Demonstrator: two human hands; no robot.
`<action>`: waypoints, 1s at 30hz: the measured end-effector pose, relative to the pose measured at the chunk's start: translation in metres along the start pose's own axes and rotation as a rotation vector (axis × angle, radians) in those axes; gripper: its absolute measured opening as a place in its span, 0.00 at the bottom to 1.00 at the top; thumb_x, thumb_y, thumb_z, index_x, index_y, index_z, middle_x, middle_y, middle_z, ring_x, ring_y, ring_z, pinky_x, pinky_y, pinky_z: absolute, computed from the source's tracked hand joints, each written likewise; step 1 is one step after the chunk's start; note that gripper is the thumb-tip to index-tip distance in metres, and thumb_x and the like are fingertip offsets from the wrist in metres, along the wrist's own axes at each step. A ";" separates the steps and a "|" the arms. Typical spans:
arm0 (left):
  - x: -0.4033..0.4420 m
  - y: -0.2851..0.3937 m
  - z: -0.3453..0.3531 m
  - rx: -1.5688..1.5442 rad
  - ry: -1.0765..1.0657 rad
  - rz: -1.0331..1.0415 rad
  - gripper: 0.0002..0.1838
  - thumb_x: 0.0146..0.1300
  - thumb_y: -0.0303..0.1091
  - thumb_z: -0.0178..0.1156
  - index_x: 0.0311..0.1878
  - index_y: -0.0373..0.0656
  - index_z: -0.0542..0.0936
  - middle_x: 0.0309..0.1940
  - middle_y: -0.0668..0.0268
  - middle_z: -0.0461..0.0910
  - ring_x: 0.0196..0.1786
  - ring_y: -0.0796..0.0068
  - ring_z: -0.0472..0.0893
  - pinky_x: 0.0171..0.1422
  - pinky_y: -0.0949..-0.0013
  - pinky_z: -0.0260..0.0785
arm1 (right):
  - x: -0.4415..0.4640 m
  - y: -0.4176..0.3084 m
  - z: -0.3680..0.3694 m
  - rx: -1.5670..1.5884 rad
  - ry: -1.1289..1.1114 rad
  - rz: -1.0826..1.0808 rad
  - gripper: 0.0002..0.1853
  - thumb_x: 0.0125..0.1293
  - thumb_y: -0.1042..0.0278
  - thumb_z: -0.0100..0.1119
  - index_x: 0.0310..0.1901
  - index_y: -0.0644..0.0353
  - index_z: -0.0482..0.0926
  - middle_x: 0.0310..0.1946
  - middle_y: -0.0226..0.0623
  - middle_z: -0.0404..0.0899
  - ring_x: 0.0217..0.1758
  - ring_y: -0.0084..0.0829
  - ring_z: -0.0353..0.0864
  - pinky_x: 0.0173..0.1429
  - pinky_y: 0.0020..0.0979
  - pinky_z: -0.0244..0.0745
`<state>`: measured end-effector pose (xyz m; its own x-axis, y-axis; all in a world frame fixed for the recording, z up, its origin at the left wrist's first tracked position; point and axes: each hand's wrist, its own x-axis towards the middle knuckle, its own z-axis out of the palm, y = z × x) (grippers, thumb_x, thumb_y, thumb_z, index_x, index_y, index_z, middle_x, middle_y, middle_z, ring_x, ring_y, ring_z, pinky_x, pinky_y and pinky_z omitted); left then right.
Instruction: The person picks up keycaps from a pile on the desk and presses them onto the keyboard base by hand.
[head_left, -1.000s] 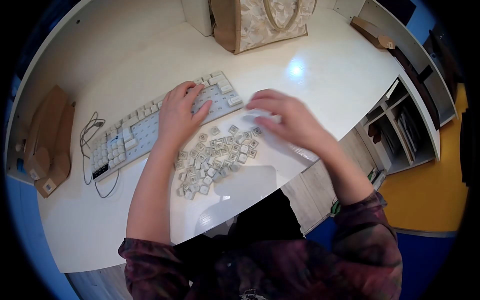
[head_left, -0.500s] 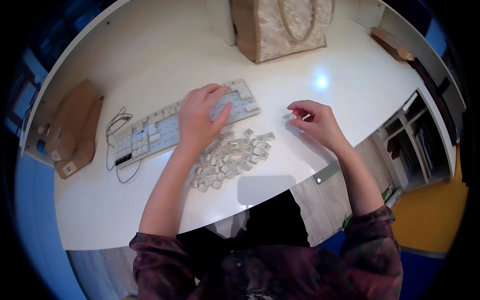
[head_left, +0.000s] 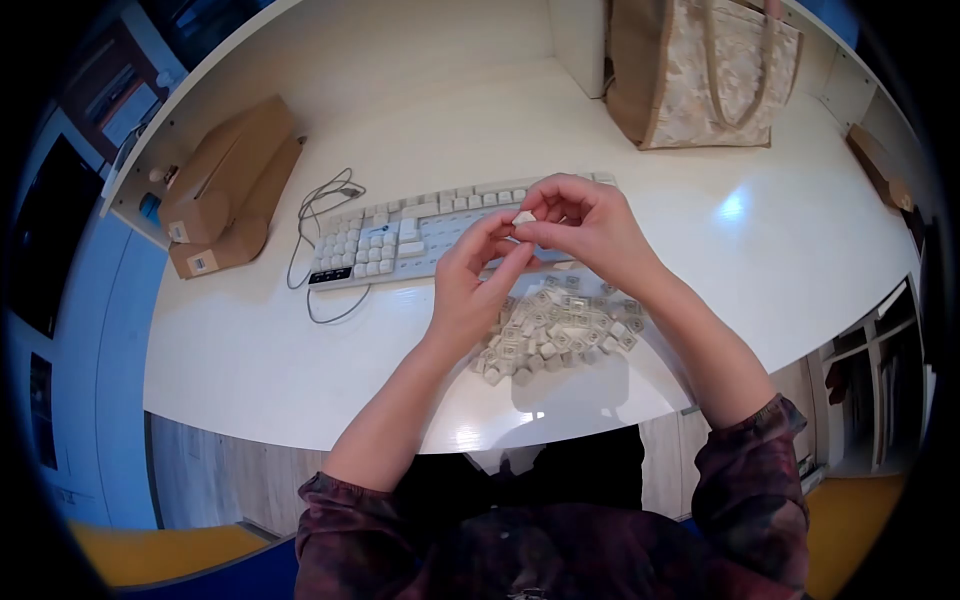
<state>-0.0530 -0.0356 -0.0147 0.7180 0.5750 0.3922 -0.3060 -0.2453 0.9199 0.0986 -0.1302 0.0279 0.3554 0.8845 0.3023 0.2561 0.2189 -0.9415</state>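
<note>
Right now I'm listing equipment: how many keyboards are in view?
1: the keyboard lies on the desk, beyond the loose keycaps, partly covered by the left hand and right hand. Others may be hidden, perhaps in the bag.

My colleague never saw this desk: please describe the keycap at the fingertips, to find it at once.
Find the keyboard on the white desk, then the right hand, which hides part of it. In its grip is the small whitish keycap, beside the left hand, while other keycaps lie piled or sit on the keyboard.
</note>
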 end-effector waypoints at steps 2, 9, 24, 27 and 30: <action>0.002 0.003 -0.004 -0.049 0.036 -0.026 0.19 0.69 0.22 0.60 0.62 0.33 0.74 0.46 0.60 0.83 0.44 0.73 0.83 0.52 0.69 0.77 | 0.008 0.007 0.007 0.097 -0.009 0.034 0.10 0.61 0.71 0.70 0.41 0.64 0.83 0.30 0.28 0.82 0.32 0.16 0.79 0.38 0.20 0.77; 0.001 0.015 -0.005 0.005 0.038 -0.099 0.13 0.69 0.25 0.61 0.55 0.32 0.79 0.41 0.62 0.85 0.41 0.77 0.83 0.48 0.73 0.76 | -0.003 0.013 0.007 0.231 -0.006 0.068 0.09 0.67 0.72 0.65 0.44 0.68 0.82 0.35 0.33 0.84 0.35 0.18 0.82 0.41 0.21 0.79; -0.008 0.018 0.000 -0.034 -0.013 -0.058 0.14 0.69 0.23 0.60 0.57 0.33 0.79 0.42 0.60 0.86 0.39 0.77 0.83 0.46 0.73 0.76 | -0.017 0.008 0.005 -0.084 0.057 -0.270 0.09 0.64 0.82 0.58 0.45 0.68 0.82 0.40 0.39 0.84 0.38 0.25 0.87 0.44 0.24 0.82; -0.010 0.019 -0.004 -0.033 -0.046 -0.066 0.15 0.71 0.22 0.57 0.59 0.32 0.78 0.46 0.59 0.84 0.42 0.75 0.82 0.50 0.71 0.76 | -0.016 0.010 0.005 -0.122 0.053 -0.303 0.09 0.63 0.83 0.58 0.44 0.68 0.83 0.39 0.39 0.85 0.36 0.26 0.87 0.42 0.24 0.81; -0.010 0.022 -0.004 -0.015 -0.050 -0.072 0.15 0.71 0.22 0.57 0.59 0.32 0.78 0.47 0.59 0.84 0.42 0.75 0.82 0.51 0.70 0.76 | -0.015 0.009 0.004 -0.165 0.050 -0.340 0.09 0.62 0.83 0.58 0.44 0.68 0.83 0.37 0.39 0.85 0.35 0.26 0.87 0.41 0.24 0.81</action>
<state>-0.0690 -0.0437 0.0020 0.7687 0.5507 0.3253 -0.2621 -0.1927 0.9456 0.0921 -0.1400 0.0142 0.2673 0.7505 0.6044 0.5066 0.4241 -0.7507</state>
